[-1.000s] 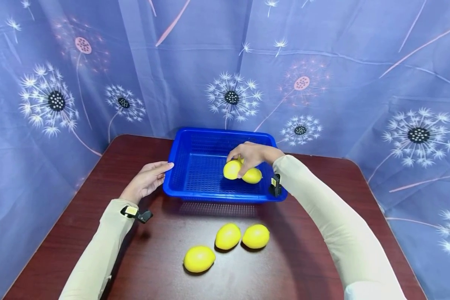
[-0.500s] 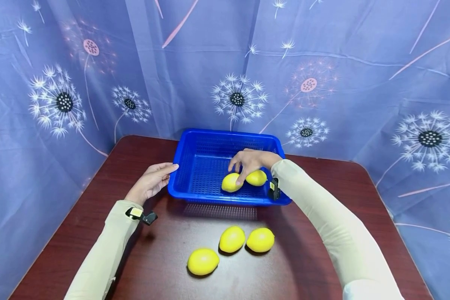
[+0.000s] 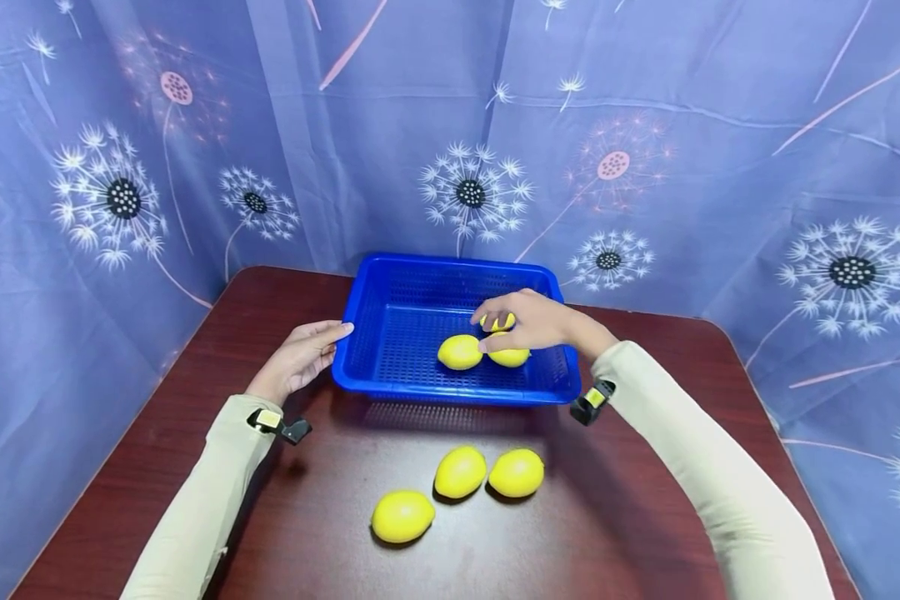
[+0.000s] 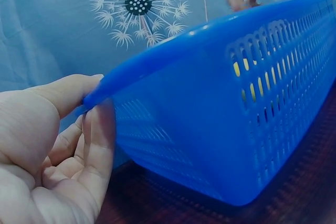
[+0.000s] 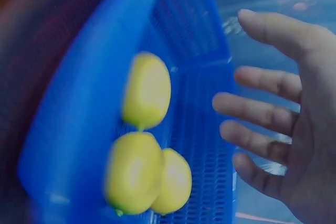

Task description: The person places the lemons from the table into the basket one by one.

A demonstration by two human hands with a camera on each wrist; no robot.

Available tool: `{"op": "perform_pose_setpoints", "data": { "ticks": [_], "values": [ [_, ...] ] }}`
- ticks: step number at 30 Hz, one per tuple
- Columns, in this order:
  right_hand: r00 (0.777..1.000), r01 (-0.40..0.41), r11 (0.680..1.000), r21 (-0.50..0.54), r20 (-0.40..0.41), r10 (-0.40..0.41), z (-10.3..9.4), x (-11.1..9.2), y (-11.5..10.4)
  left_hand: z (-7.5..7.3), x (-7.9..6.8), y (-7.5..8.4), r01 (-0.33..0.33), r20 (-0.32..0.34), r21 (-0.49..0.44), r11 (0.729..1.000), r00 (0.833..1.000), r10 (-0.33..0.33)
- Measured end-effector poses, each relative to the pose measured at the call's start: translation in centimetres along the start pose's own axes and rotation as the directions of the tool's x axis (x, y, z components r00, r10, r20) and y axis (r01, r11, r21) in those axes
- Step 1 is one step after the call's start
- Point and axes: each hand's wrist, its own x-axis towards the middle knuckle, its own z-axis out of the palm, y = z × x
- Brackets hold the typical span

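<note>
A blue plastic basket [image 3: 420, 387] with slotted walls stands on the table, tilted in the left wrist view. My left hand [image 3: 297, 360] pinches its left rim, thumb [image 4: 71, 90] on top and fingers curled beneath. Inside, toward the right end, lie three yellow lemons: one at the front left [image 3: 459, 353], one to its right [image 3: 512, 357], and a third behind [image 3: 487, 322], partly hidden by fingers. Over them hovers my right hand [image 3: 543, 323]; in the right wrist view its fingers [image 5: 257, 109] are spread apart, holding nothing.
Three more lemons lie on the dark reddish-brown table [image 3: 307, 517] in front of the basket: a left one [image 3: 402, 517], a middle one [image 3: 461, 472] and a right one [image 3: 517, 473]. A blue dandelion-print curtain [image 3: 360, 167] hangs behind and at both sides.
My right hand has let go of a lemon inside the basket and drawn back to the right, its fingers loosening. My left hand keeps its hold on the rim.
</note>
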Motion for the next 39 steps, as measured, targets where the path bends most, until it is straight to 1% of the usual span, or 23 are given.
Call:
{"op": "perform_pose_setpoints", "data": {
  "ticks": [3, 5, 7, 11, 15, 18, 21, 23, 27, 31, 34, 39],
  "values": [
    [0.990, 0.041, 0.997, -0.061, -0.131, -0.048, 0.5, -2.3, -0.7, 0.0, 0.1, 0.1, 0.002, 0.002, -0.003, 1.000, 1.000, -0.002],
    [0.976, 0.041, 0.995, -0.092, -0.212, -0.060, 1.1, -3.9, -1.3, -0.1, 0.1, 0.2, 0.001, 0.003, 0.000, 1.000, 1.000, -0.001],
    [0.959, 0.031, 0.995, -0.099, -0.278, -0.058, 1.9, -5.4, -1.8, -0.1, 0.2, 0.2, 0.002, 0.004, 0.003, 1.000, 1.000, -0.002],
    [0.918, 0.025, 0.995, -0.096, -0.391, -0.061, 3.9, -8.0, -2.6, -0.3, 0.3, 0.2, 0.007, -0.001, 0.011, 1.000, 1.000, -0.007],
    [0.885, 0.015, 0.996, -0.085, -0.463, -0.052, 5.9, -10.2, -3.4, -0.4, 0.2, 0.1, 0.011, 0.001, 0.001, 1.000, 1.000, -0.011],
    [0.868, 0.005, 0.996, -0.084, -0.494, -0.046, 7.3, -11.8, -4.0, -0.3, 0.2, 0.1, 0.011, 0.006, -0.014, 1.000, 1.000, -0.011],
    [0.858, -0.005, 0.996, -0.092, -0.512, -0.044, 8.8, -13.1, -4.4, -0.2, 0.2, 0.0, 0.007, 0.011, -0.021, 1.000, 1.000, -0.006],
    [0.855, -0.016, 0.995, -0.097, -0.517, -0.036, 9.7, -13.7, -4.5, -0.1, 0.2, 0.0, 0.006, 0.014, -0.022, 1.000, 1.000, -0.006],
    [0.843, -0.050, 0.994, -0.099, -0.537, -0.011, 11.5, -14.8, -4.5, 0.0, 0.3, -0.1, 0.014, 0.017, -0.031, 0.999, 1.000, -0.013],
    [0.829, -0.080, 0.993, -0.090, -0.559, 0.016, 13.1, -15.3, -4.6, 0.1, 0.2, 0.0, 0.010, 0.018, -0.041, 0.999, 1.000, -0.009],
    [0.830, -0.096, 0.992, -0.082, -0.557, 0.034, 14.0, -15.3, -4.6, 0.0, 0.2, 0.0, 0.006, 0.015, -0.046, 0.999, 1.000, -0.005],
    [0.844, -0.114, 0.991, -0.077, -0.533, 0.056, 15.5, -15.3, -4.2, 0.0, 0.1, -0.2, 0.005, 0.019, -0.045, 0.999, 1.000, -0.004]
  ]
}}
